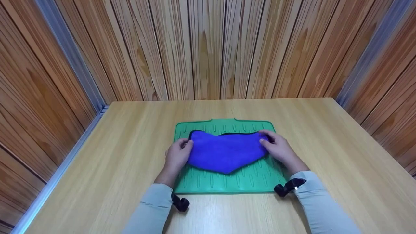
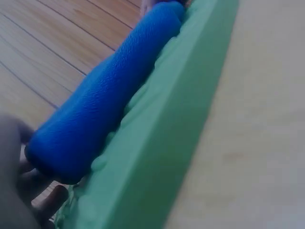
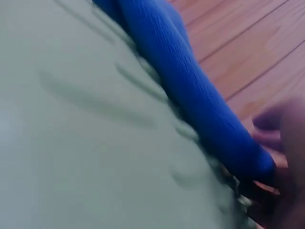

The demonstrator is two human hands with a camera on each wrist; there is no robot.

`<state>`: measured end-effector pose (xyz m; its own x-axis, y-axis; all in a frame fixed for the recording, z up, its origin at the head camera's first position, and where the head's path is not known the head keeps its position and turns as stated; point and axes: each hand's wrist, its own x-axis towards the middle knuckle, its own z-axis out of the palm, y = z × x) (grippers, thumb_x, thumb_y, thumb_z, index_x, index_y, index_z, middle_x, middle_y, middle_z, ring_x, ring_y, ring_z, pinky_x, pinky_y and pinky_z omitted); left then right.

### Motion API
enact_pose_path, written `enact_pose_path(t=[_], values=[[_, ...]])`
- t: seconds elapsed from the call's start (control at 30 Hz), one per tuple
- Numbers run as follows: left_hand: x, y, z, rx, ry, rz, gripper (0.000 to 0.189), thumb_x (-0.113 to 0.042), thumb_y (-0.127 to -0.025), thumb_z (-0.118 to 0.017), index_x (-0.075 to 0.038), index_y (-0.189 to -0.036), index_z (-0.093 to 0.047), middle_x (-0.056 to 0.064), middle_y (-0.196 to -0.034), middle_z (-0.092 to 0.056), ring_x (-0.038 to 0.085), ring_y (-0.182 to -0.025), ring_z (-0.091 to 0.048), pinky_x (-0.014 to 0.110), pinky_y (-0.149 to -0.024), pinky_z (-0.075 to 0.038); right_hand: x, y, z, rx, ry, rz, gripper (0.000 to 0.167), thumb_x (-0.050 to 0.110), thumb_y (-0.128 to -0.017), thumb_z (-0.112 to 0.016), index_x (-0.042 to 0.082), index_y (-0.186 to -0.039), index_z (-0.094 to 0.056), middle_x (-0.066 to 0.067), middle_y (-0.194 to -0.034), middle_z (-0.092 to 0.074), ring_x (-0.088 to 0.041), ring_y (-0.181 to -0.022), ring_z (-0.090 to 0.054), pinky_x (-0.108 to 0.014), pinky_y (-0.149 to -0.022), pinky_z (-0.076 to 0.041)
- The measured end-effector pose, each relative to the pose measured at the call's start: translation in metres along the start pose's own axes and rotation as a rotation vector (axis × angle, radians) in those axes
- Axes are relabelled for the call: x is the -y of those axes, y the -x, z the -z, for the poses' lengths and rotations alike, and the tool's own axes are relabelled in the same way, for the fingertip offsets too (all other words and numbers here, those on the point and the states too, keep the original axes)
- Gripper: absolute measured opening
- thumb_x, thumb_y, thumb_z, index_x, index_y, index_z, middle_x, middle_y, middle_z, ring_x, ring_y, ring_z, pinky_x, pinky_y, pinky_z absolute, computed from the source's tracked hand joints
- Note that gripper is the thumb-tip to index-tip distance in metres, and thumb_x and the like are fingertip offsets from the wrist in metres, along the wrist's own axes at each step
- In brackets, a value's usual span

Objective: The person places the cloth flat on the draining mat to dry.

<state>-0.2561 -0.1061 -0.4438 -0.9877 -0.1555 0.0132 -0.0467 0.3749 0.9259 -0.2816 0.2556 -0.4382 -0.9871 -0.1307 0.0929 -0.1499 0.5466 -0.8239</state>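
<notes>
Pinching the blue cloth (image 1: 224, 151) at its left end, your left grip (image 1: 177, 154) probably steadies it while your right grip (image 1: 278, 148) pinches the right end, presumably to hold it spread over the green mat (image 1: 208, 185), its far edge dipping mid-span. Beneath is the wood-toned tabletop (image 1: 130, 143), with plank-patterned walls (image 1: 208, 48) left, far and right.

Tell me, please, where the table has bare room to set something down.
The table is bare left and right of the green mat, outside both sleeves, and behind it toward the wooden wall. The mat's middle is crowded: the left hand and right hand hold the blue cloth there.
</notes>
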Motion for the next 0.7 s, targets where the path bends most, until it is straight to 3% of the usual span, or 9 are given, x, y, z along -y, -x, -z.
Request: enact_pose_path(t=[0.13, 0.23, 0.3, 0.37, 0.43, 0.53, 0.6, 0.7], values=[[0.004, 0.001, 0.010, 0.144, -0.041, -0.047, 0.032, -0.041, -0.099, -0.063, -0.014, -0.116, -0.071, 0.004, -0.113, -0.068, 0.025, -0.107, -0.057, 0.045, -0.093, -0.047, -0.008, 0.001, 0.012, 0.181, -0.013, 0.068, 0.056, 0.018, -0.100, -0.064, 0.013, -0.152, -0.044, -0.021, -0.159, -0.034, -0.042, -0.149, -0.024, -0.061, -0.118, -0.017], [0.010, 0.001, 0.021, 0.248, -0.084, -0.056, 0.035, -0.042, -0.095, -0.069, -0.019, -0.121, -0.071, 0.004, -0.124, -0.063, 0.027, -0.118, -0.052, 0.051, -0.101, -0.042, -0.012, 0.002, 0.017, 0.280, -0.033, 0.097, 0.069, 0.012, -0.092, -0.073, 0.015, -0.153, -0.042, -0.022, -0.161, -0.029, -0.043, -0.149, -0.022, -0.062, -0.117, -0.015], [0.014, 0.000, 0.028, 0.295, -0.139, -0.055, 0.048, -0.043, -0.091, -0.075, -0.019, -0.131, -0.068, 0.006, -0.138, -0.055, 0.030, -0.131, -0.044, 0.055, -0.108, -0.036, -0.013, 0.002, 0.019, 0.314, -0.031, 0.098, 0.075, 0.007, -0.088, -0.077, 0.017, -0.154, -0.042, -0.022, -0.162, -0.026, -0.043, -0.149, -0.021, -0.062, -0.117, -0.015], [0.018, 0.000, 0.033, 0.346, -0.182, -0.041, 0.059, -0.043, -0.085, -0.080, -0.020, -0.137, -0.064, 0.010, -0.149, -0.044, 0.034, -0.140, -0.033, 0.060, -0.112, -0.031, -0.013, 0.003, 0.020, 0.317, -0.028, 0.092, 0.077, 0.001, -0.086, -0.077, 0.018, -0.153, -0.042, -0.022, -0.162, -0.025, -0.044, -0.148, -0.021, -0.063, -0.117, -0.016], [0.022, -0.001, 0.035, 0.392, -0.218, -0.050, 0.059, -0.042, -0.081, -0.084, -0.021, -0.133, -0.066, 0.012, -0.156, -0.035, 0.036, -0.146, -0.025, 0.062, -0.114, -0.027, -0.014, 0.003, 0.019, 0.302, -0.026, 0.088, 0.075, -0.002, -0.086, -0.075, 0.019, -0.152, -0.045, -0.021, -0.160, -0.029, -0.043, -0.146, -0.026, -0.060, -0.115, -0.022], [0.024, -0.003, 0.035, 0.430, -0.234, -0.092, 0.035, -0.036, -0.080, -0.087, -0.021, -0.109, -0.075, 0.013, -0.159, -0.032, 0.037, -0.148, -0.018, 0.064, -0.116, -0.021, -0.016, 0.002, 0.018, 0.258, -0.023, 0.106, 0.065, -0.002, -0.089, -0.072, 0.018, -0.147, -0.051, -0.019, -0.154, -0.041, -0.038, -0.138, -0.040, -0.051, -0.109, -0.036], [0.025, -0.005, 0.034, 0.423, -0.202, -0.136, 0.017, -0.031, -0.083, -0.085, -0.019, -0.093, -0.077, 0.014, -0.153, -0.041, 0.036, -0.146, -0.025, 0.063, -0.115, -0.023, -0.018, 0.001, 0.017, 0.215, -0.029, 0.111, 0.057, 0.000, -0.092, -0.070, 0.017, -0.144, -0.055, -0.016, -0.148, -0.048, -0.035, -0.129, -0.048, -0.040, -0.102, -0.042], [0.025, -0.006, 0.032, 0.390, -0.111, -0.194, 0.009, -0.023, -0.089, -0.079, -0.014, -0.088, -0.079, 0.013, -0.136, -0.057, 0.034, -0.134, -0.043, 0.058, -0.112, -0.032, -0.020, 0.002, 0.019, 0.161, -0.080, 0.104, 0.048, 0.002, -0.097, -0.065, 0.014, -0.142, -0.056, -0.016, -0.143, -0.054, -0.030, -0.125, -0.053, -0.027, -0.097, -0.045]])
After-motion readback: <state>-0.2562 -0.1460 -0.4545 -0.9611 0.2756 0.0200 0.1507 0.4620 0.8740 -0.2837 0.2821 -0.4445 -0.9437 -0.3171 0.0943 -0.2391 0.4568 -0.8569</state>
